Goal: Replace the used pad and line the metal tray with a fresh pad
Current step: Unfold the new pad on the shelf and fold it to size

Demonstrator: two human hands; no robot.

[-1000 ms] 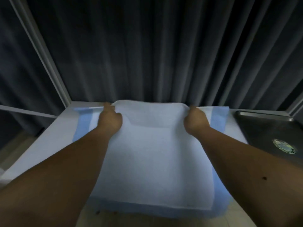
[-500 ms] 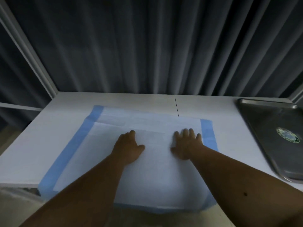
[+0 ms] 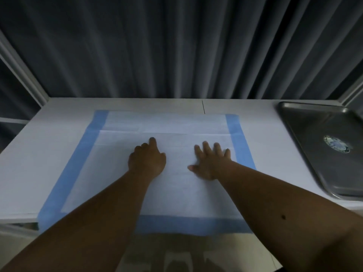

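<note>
A white pad with blue borders (image 3: 117, 173) lies spread flat on the white table (image 3: 39, 154), its near edge hanging over the table's front. My left hand (image 3: 147, 159) rests on the pad's middle, fingers loosely curled, holding nothing. Just to its right, my right hand (image 3: 211, 162) lies flat on the pad with fingers spread. The metal tray (image 3: 306, 134) sits bare at the table's right end, apart from the pad, with a round sticker (image 3: 336, 143) on its floor.
Dark pleated curtains (image 3: 176, 46) hang directly behind the table. White frame rails (image 3: 21, 73) run at the left, and another shows at the far right. The floor is visible below the table's front edge.
One second ago both hands gripped the pad's far edge, raised. They let it go; the pad now lies flat and both hands press on its middle, hardly moved in the last half second.
</note>
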